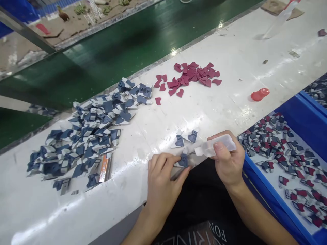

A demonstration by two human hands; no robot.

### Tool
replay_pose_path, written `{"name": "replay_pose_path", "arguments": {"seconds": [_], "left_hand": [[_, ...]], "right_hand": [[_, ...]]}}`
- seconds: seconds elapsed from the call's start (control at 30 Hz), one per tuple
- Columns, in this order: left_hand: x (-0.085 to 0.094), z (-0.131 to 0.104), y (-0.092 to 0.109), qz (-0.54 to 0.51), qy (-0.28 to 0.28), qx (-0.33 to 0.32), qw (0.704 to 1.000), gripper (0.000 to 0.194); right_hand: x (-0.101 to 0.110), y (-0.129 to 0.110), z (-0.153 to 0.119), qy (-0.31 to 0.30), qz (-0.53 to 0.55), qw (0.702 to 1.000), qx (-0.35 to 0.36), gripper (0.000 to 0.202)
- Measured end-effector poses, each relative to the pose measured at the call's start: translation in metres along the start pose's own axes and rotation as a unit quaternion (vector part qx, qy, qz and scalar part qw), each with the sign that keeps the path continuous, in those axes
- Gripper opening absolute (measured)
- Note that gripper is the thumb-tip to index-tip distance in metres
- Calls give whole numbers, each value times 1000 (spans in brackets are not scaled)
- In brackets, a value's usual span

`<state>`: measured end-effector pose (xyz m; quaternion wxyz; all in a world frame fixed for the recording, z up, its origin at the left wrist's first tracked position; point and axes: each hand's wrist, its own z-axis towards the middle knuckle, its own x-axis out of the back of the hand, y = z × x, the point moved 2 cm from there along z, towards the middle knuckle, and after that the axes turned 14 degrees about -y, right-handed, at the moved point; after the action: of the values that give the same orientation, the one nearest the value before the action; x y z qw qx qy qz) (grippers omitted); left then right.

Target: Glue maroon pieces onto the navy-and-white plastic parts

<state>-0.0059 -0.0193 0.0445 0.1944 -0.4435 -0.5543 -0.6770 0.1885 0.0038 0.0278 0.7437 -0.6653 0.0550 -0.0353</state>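
Note:
Near the table's front edge, my left hand (163, 178) pinches a small blue-and-grey plastic part (183, 160) between thumb and fingers, against the white table (133, 177). My right hand (228, 160) is wrapped round a translucent squeeze bottle (217, 145) lying almost level. Its thin metal nozzle tip points left at the blue-and-grey part; whether it touches cannot be made out. Just beyond lie two similar blue parts, one on the left (179, 140) and one on the right (192, 136).
A big pile of blue-and-grey parts (89, 132) covers the left, with an orange-labelled piece (104, 167) beside it. Maroon pieces (190, 76) are heaped farther back. A red cap (260, 94) stands on the right. Blue bins (301, 112) hold finished-looking parts; a green conveyor (143, 37) runs behind.

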Motion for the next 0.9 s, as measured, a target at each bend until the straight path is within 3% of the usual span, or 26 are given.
{"name": "replay_pose_path", "arguments": {"seconds": [0.2, 0.6, 0.9], "left_hand": [[-6, 9, -2, -24, 34, 57, 998, 23], [-7, 8, -2, -47, 30, 61, 997, 23], [-7, 8, -3, -49, 21, 69, 996, 22]], "right_hand": [[-7, -4, -4, -47, -85, 995, 16, 22], [-9, -5, -6, -83, -136, 987, 28, 12], [0, -20, -8, -129, -211, 968, 30, 15]]}}
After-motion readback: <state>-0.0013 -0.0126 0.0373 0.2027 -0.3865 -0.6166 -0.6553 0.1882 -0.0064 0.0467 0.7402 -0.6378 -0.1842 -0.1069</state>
